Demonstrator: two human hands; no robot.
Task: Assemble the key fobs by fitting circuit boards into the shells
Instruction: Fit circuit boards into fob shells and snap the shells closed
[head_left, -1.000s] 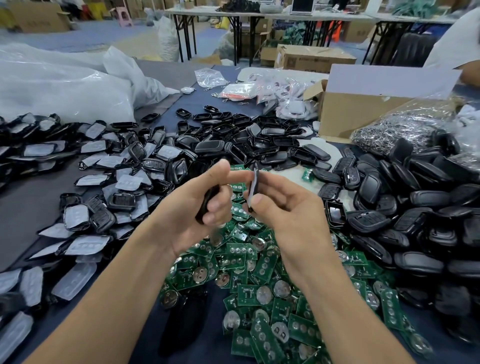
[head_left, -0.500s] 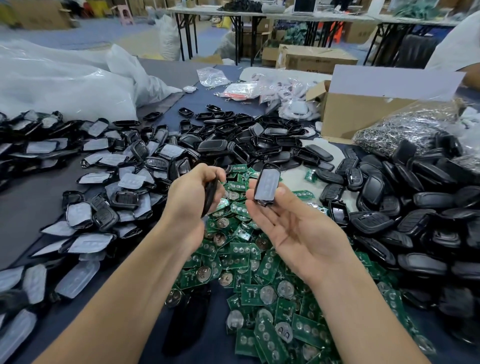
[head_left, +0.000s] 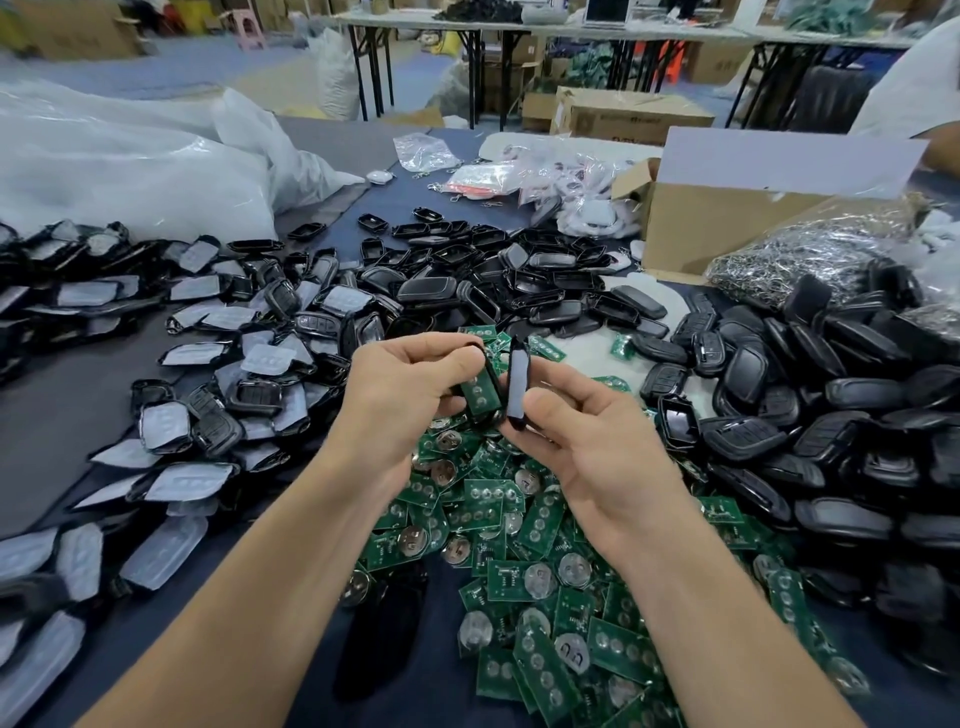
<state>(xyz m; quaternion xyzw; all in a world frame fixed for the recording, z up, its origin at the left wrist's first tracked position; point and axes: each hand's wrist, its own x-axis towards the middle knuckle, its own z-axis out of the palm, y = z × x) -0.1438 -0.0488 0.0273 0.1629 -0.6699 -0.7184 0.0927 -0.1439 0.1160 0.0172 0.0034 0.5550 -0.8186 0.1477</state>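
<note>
The dark tabletop (head_left: 57, 415) in a warehouse room is heaped with parts: loose green boards (head_left: 519, 545) at 6 o'clock, black shells (head_left: 831, 415) at 3 o'clock, a cardboard box (head_left: 727, 228) at 1 o'clock. At centre, the left hand (head_left: 400, 400) pinches a shell half (head_left: 497, 389) with a circuit board (head_left: 478, 389) seated inside. The right hand (head_left: 597, 457) pinches a second shell half (head_left: 517, 387) just beside it.
</note>
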